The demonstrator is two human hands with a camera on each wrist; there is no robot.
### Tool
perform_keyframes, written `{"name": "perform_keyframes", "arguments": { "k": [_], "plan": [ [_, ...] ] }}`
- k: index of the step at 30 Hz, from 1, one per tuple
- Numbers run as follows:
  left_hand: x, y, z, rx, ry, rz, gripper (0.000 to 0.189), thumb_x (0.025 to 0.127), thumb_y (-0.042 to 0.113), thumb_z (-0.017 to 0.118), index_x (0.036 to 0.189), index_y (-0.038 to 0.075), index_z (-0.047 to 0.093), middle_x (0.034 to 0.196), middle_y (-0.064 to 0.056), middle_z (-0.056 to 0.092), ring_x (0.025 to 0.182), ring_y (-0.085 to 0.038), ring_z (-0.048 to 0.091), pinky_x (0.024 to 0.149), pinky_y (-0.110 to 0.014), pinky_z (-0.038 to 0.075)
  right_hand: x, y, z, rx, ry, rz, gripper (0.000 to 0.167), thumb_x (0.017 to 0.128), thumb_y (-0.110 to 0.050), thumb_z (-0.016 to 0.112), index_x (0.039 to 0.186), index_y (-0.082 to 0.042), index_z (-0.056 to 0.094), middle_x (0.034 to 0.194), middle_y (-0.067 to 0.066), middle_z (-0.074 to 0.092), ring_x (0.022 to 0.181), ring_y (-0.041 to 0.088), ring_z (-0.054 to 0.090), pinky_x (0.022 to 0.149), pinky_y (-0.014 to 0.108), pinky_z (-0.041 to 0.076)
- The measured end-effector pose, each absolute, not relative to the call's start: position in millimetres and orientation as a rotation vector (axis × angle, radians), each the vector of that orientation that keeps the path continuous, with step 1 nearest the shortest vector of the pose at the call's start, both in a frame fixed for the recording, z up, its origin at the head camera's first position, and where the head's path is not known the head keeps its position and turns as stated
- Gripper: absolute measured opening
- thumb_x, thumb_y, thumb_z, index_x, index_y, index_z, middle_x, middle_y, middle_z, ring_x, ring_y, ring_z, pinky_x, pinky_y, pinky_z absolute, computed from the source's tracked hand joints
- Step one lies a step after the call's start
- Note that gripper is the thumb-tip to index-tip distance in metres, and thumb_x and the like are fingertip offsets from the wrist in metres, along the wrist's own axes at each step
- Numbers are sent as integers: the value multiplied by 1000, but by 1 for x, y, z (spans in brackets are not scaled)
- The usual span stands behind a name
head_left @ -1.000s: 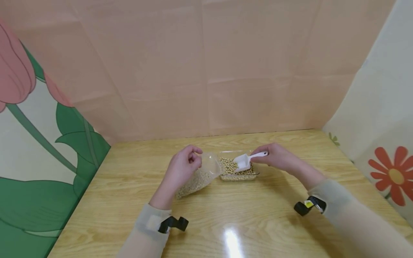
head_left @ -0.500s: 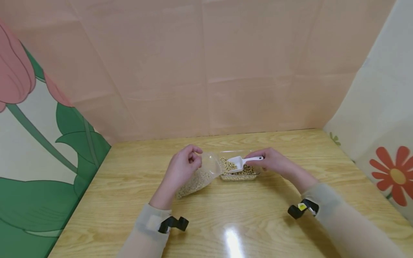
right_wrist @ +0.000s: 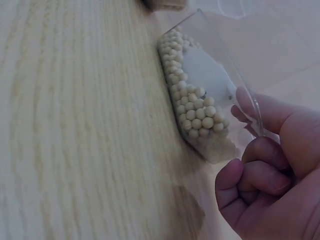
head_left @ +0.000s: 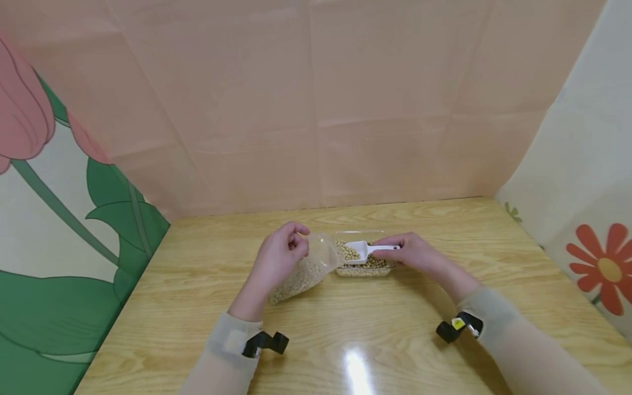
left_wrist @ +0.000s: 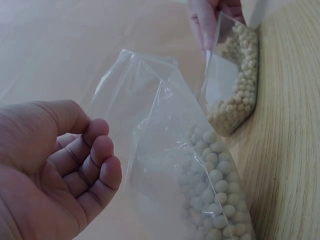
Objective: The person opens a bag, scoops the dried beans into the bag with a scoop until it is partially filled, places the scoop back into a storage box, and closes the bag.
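Observation:
My right hand pinches the handle of a small white scoop. The scoop's blade dips into round beige beans that look like soybeans, inside a clear rectangular container. To the left, a clear plastic bag, partly filled with similar beans, leans with its mouth towards the container. My left hand is at the bag's upper left, thumb and fingers curled at its thin film; the exact pinch point is hard to see. In the right wrist view, the container wall partly veils the scoop.
Both stand on a light wood-grain table. A pink cloth backdrop rises behind its far edge. Flower-printed panels flank the left and right sides. Black wrist cameras project from both forearms.
My right hand has moved left and slightly down, carrying the scoop lower and deeper into the beans at the container's left. The left hand and the bag have stayed in place.

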State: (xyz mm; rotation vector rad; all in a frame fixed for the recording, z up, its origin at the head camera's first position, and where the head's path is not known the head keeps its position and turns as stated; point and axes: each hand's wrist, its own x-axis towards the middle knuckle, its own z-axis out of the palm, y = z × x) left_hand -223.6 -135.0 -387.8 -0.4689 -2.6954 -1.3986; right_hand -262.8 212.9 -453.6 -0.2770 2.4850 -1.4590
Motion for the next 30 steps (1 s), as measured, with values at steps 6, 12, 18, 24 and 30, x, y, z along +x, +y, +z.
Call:
{"name": "perform_keyframes", "arguments": {
  "k": [6,12,18,24,30],
  "plan": [
    [-223,-135,-388,-470,-2695,-1383,25,106,6,61,129,8,71,85,5,71,74,-22,66,65,-35,50,-263,211,-457,-255,2466,-1502,46,99,-37,85,136,-10,79,129,7,79,103,19,70,82,31,59],
    [-224,-135,-388,-457,-2701,-1382,25,105,6,62,129,8,71,85,5,71,74,-22,66,66,-36,50,-262,211,-458,-205,2426,-1537,50,99,-39,84,139,-10,77,112,4,78,91,17,66,78,32,55],
    [-225,-135,-390,-447,-2706,-1382,26,105,6,62,129,8,71,85,5,71,73,-19,64,67,-37,51,-261,214,-461,-178,2327,-1644,53,100,-35,84,143,-7,74,79,-3,59,69,13,53,69,31,49],
    [-227,-136,-393,-465,-2689,-1375,24,106,7,62,128,9,71,85,6,71,74,-19,66,66,-36,51,-260,218,-465,-150,2224,-1764,51,102,-29,82,144,-2,71,80,-7,62,66,8,49,68,26,50],
    [-227,-136,-394,-476,-2685,-1378,24,106,7,61,128,9,71,85,6,72,72,-19,64,64,-35,51,-261,225,-473,-144,2162,-1861,45,104,-25,80,142,-1,73,99,-3,74,72,7,54,69,24,51]
  ]
}}
